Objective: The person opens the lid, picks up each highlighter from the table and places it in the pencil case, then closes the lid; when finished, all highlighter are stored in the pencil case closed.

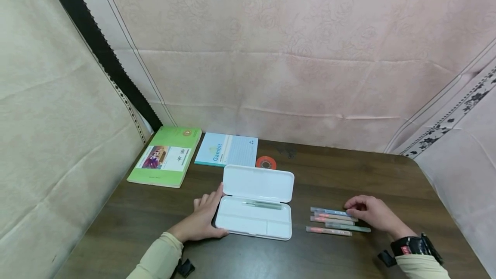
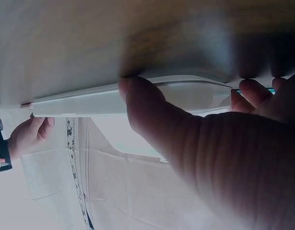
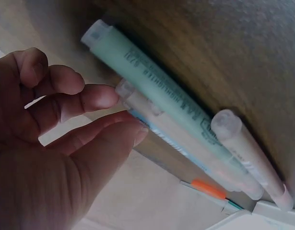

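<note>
A white pencil case (image 1: pixel 242 223) lies on the table with its lid (image 1: pixel 258 183) folded back. One greenish highlighter (image 1: pixel 263 204) rests in its rear compartment. My left hand (image 1: pixel 205 218) holds the case by its left side, thumb at the front corner and fingers toward the hinge. To the right of the case, several highlighters lie roughly parallel. My right hand (image 1: pixel 373 214) pinches the end of the blue highlighter (image 1: pixel 325 211), the farthest one, between thumb and index finger. Beside it are peach highlighters, a green highlighter (image 3: pixel 152 86) and, nearest me, a separate peach highlighter (image 1: pixel 328 231).
At the back left lies a thick green book (image 1: pixel 186 139), with a light blue notebook (image 1: pixel 242 150) to its right. An orange ring-shaped roll (image 1: pixel 266 158) sits just behind the case lid. Pale cloth (image 1: pixel 271 81) hangs along the table's back and sides.
</note>
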A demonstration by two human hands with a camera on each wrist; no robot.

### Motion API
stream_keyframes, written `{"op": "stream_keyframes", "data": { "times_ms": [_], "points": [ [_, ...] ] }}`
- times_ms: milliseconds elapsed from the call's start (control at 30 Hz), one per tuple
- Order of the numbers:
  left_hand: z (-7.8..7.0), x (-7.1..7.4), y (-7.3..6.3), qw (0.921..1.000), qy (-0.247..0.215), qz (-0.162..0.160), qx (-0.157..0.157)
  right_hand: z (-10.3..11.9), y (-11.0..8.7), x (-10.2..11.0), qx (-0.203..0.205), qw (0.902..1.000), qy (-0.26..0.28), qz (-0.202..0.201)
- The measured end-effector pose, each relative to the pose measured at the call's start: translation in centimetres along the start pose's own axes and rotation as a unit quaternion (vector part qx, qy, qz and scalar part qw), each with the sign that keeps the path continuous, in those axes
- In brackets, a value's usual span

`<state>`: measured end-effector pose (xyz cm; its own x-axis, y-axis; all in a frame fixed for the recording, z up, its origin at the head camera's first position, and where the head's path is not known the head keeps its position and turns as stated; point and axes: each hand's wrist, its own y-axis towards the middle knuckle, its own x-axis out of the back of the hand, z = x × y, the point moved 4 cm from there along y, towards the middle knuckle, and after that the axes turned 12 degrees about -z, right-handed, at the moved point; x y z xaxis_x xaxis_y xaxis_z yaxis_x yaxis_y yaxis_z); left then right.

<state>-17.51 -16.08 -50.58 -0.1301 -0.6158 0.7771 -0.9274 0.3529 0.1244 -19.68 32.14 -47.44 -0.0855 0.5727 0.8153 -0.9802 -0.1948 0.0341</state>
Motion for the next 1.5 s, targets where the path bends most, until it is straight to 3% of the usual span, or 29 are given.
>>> {"op": "stream_keyframes", "data": {
  "times_ms": [767, 1100, 1267, 1500],
  "points": [
    [0.0, 0.1, -0.1, 0.9999, 0.0, -0.009, -0.01, 0.6, 0.1, -0.2, 0.049, 0.9981, 0.015, 0.034],
    [-0.2, 0.2, -0.1, 0.9999, -0.001, -0.008, -0.009, 1.2, 0.3, 0.2, 0.057, 0.9983, 0.003, 0.002],
    [-0.2, 0.2, -0.1, 1.0, -0.003, -0.006, -0.006, 2.3, 0.5, 0.6, 0.065, 0.9978, 0.005, -0.014],
    [-0.1, 0.2, 0.0, 0.9999, 0.001, -0.007, -0.008, 5.9, 1.2, 0.8, 0.092, 0.995, -0.001, -0.039]
  ]
}}
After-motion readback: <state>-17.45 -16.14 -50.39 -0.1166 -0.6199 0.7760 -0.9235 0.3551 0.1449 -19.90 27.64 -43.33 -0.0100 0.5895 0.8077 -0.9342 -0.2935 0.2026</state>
